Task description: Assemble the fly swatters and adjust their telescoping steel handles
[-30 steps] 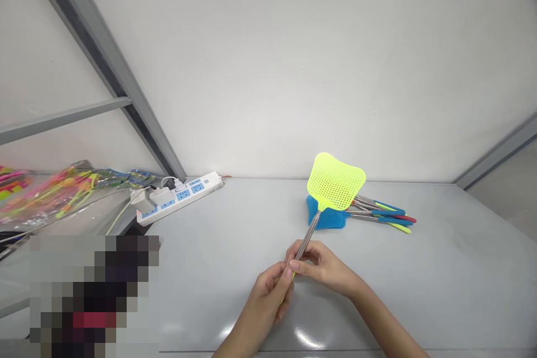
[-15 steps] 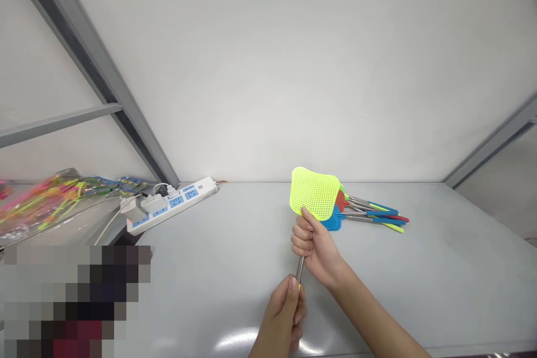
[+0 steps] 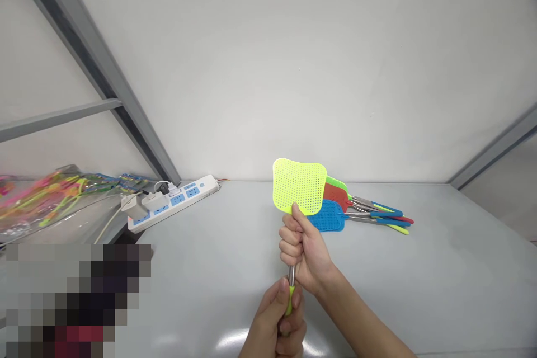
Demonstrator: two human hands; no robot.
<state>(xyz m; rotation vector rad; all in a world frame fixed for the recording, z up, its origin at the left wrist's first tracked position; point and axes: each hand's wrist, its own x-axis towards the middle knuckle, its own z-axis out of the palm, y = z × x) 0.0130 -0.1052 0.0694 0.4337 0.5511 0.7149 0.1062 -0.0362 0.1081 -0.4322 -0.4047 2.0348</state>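
Note:
Both of my hands are closed on one yellow-green fly swatter (image 3: 298, 185), held upright above the table with its perforated head at the top. My right hand (image 3: 302, 243) wraps the shaft just below the head, thumb pointing up. Lower down, my left hand (image 3: 279, 319) grips the yellow-green handle. A short piece of metal shaft shows between the two hands. Behind the held swatter lies a pile of other fly swatters: a blue one (image 3: 329, 216), a red one (image 3: 337, 197) and a green one (image 3: 339, 181) show their heads, handles to the right.
A white power strip (image 3: 173, 207) with several plugs lies at the back left of the grey table (image 3: 201, 274). Clear plastic bags with colourful items (image 3: 54, 201) lie further left. A metal frame post (image 3: 121, 89) rises beside them. A pixelated patch covers the lower left.
The held swatter and both hands have shifted left, uncovering more of the red and blue heads behind. More of the yellow-green handle shows at my left hand.

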